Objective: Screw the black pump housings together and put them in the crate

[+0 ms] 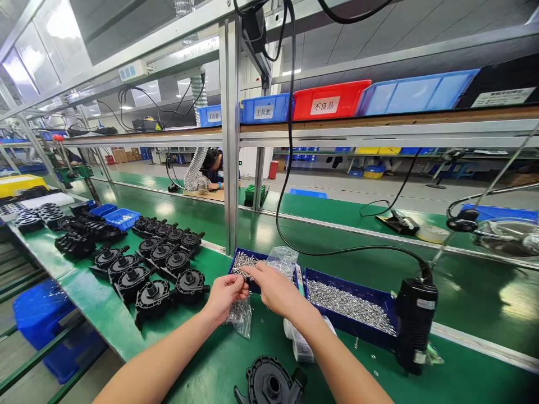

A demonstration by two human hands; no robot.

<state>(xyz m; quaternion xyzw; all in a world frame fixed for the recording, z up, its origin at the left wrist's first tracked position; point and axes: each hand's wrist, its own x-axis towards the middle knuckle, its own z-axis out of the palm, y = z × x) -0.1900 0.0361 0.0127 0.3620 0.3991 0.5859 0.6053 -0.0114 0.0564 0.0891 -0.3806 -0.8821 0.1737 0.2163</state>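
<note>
My left hand [227,296] is closed in a pinch, its fingertips close to my right hand. What it pinches is too small to make out. A clear plastic bag [241,321] with small metal parts shows just below its fingers. My right hand [272,285] reaches over the near side of a blue bin of screws [245,260], index finger pointing left. Its fingers look drawn together; their tips are partly hidden, and so is anything in them. Nearest me lies a round black plastic housing [272,384], partly cut off by the lower edge.
A blue bin of small metal nuts [349,306] and a black corded power tool [416,322] stand right. A white bottle [302,345] lies under my right forearm. Rows of black housings [154,294] fill the left. A metal post [231,140] rises behind the bins.
</note>
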